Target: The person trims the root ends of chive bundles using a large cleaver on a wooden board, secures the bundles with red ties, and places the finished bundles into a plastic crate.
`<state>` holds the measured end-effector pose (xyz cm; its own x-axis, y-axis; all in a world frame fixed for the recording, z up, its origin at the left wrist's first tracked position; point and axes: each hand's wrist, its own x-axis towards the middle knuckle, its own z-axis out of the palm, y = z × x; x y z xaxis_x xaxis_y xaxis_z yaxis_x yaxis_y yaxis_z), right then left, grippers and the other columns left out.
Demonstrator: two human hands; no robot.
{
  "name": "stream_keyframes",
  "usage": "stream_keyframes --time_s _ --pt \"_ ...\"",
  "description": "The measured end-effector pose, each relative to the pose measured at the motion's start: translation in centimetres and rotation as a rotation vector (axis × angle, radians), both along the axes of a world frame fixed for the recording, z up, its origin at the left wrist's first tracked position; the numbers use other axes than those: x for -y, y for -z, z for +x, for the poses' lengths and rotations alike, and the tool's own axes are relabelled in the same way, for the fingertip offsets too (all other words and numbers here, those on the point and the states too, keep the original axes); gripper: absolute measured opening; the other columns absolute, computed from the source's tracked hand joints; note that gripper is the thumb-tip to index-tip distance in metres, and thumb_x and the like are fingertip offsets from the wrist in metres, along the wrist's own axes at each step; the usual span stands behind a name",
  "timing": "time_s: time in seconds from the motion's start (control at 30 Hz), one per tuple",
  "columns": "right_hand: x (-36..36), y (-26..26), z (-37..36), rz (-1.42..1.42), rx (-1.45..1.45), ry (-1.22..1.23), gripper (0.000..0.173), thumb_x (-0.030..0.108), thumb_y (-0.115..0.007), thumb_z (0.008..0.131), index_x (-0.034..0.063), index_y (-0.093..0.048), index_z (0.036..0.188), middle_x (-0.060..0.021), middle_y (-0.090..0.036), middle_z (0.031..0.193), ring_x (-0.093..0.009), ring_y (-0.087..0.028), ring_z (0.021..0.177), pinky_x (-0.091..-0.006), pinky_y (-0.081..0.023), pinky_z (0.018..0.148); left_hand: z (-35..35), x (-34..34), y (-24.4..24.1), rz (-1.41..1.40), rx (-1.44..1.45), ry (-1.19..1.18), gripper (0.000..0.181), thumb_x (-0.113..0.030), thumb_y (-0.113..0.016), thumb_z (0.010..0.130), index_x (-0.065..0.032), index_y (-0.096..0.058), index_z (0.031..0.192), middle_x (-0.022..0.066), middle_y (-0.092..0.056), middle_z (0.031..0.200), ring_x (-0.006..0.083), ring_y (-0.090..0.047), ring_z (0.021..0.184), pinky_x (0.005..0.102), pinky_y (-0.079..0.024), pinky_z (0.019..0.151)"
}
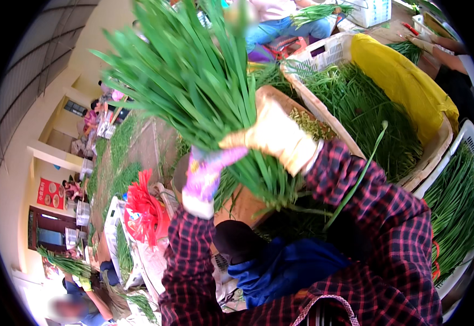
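Note:
A thick bunch of long, flat green leaves, like Chinese chives (188, 85), is held up in front of me, leaf tips towards the upper left. My right hand (275, 132), in a cream glove, grips it near the lower stems. Just below, my left hand (208, 171), in a pink and purple patterned glove, closes around the other side. The stem ends point down over a wooden board (245, 205). One loose stalk (359, 177) lies across my right sleeve.
A large white crate (322, 95) of greens, partly draped in yellow cloth (400, 77), stands to the right. Another crate (471, 140) holds bundled greens. Red plastic ties (143, 208) fill a red container at left. Other people work nearby; one raises a green bunch (65, 263).

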<state>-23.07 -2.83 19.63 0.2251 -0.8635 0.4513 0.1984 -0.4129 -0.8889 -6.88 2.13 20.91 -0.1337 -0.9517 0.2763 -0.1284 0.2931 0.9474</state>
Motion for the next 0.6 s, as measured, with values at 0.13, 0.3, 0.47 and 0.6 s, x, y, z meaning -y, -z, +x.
stream_keyframes --time_s 0.13,0.3,0.47,0.6 --pt "4.0 -3.9 -4.6 -0.188 -0.127 0.075 0.077 0.029 -0.086 0.054 -0.0051 -0.053 0.114 -0.0222 -0.065 0.099 -0.033 -0.064 0.093 -0.0362 -0.051 0.085 -4.0 4.1 -1.8 -0.101 -0.054 0.174 0.032 -0.001 -0.064 0.080 0.0011 -0.061 0.111 0.0147 -0.062 0.115 0.0228 -0.060 0.104 0.0332 -0.049 0.090" --pt "7.3 4.7 -4.8 -0.266 -0.171 -0.096 0.074 0.028 -0.086 0.055 -0.0023 -0.055 0.114 -0.0207 -0.065 0.093 -0.031 -0.064 0.092 -0.0366 -0.050 0.084 -1.0 6.8 6.6 0.425 -0.716 0.485 0.049 -0.019 -0.055 0.091 -0.0021 -0.037 0.134 0.0136 -0.042 0.137 0.0231 -0.044 0.123 0.0458 -0.042 0.100" --pt "9.1 9.8 -5.1 -0.050 -0.306 -0.001 0.062 0.030 -0.089 0.054 -0.0015 -0.062 0.101 -0.0175 -0.065 0.086 -0.027 -0.062 0.084 -0.0356 -0.049 0.077 1.7 10.1 12.4 0.262 -0.191 0.577 0.050 -0.020 -0.053 0.092 -0.0068 -0.035 0.137 0.0092 -0.042 0.137 0.0180 -0.043 0.122 0.0420 -0.040 0.101" --pt "9.7 8.6 -5.6 0.129 -0.061 -0.098 0.056 0.021 -0.090 0.057 -0.0017 -0.063 0.100 -0.0078 -0.068 0.091 -0.015 -0.058 0.084 -0.0304 -0.047 0.079 -2.7 9.4 9.0 -0.185 0.377 0.011 0.034 0.005 -0.062 0.081 0.0005 -0.060 0.115 0.0108 -0.064 0.111 0.0183 -0.062 0.099 0.0316 -0.050 0.088"
